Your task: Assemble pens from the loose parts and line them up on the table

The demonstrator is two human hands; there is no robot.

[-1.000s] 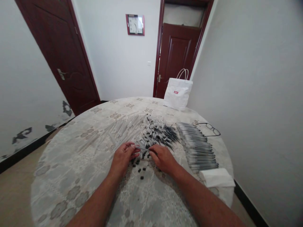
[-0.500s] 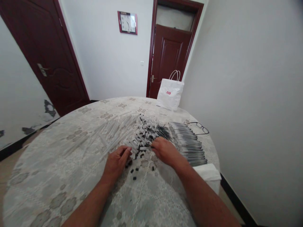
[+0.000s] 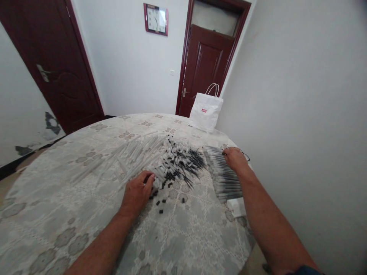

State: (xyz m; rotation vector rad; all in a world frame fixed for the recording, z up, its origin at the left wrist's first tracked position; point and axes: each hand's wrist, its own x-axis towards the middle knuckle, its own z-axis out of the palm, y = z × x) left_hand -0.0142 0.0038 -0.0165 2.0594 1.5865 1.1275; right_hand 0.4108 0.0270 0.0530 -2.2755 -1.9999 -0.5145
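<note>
So the right hand (image 3: 233, 158) is stretched out to the far end of the row of finished pens (image 3: 223, 179), on the right side of the round tabletop (image 3: 71, 214). It's lying knuckles-up on top of the row with the fingers tucked out of sight, so I can't tell if it's gripping a pen or just resting there. Each pen lies crossways, long axis roughly left to right. They're packed side by side, so the row itself runs away from the person. A pair of glasses (image 3: 246, 155) sits just beyond that hand.

The left hand (image 3: 137, 193) is palm-down closer in, fingers curled at the near edge of the pile of refills (image 3: 180, 162). Can't tell if anything is pinched in there either. The refills are fanned out, white ends to the left and thin black tips pointing right and a bit toward the person. A few little black caps (image 3: 160, 200) are scattered on the cloth just beside the left hand.

Left of the refills there's a spread of clear barrels (image 3: 132, 154), mostly lying diagonally, near-left to far-right. A folded white tissue (image 3: 236, 206) sits at the near end of the pen row, and a white paper bag (image 3: 205, 110) stands upright at the far edge.
</note>
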